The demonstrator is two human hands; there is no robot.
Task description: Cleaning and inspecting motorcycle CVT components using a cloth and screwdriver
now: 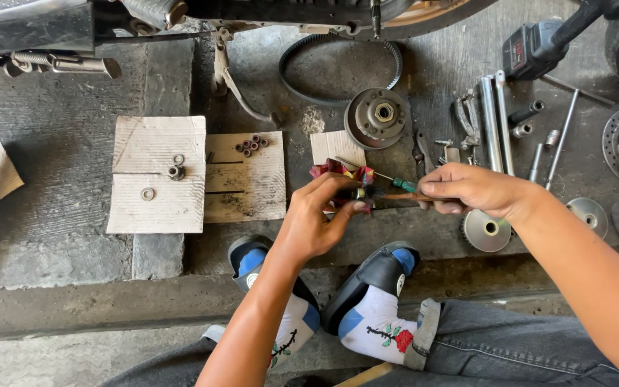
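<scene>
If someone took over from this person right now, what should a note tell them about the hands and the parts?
Left hand: pinches a small dark part over a red rag.
Right hand: holds a thin brush with its tip on that part.
Nearby: small rollers on cardboard, washers and a nut on another piece, belt and round clutch part on the concrete.
Done: parts laid out. Left: cannot tell.

Drive belt (340,70), clutch pulley (377,117), cardboard (157,174)
</scene>
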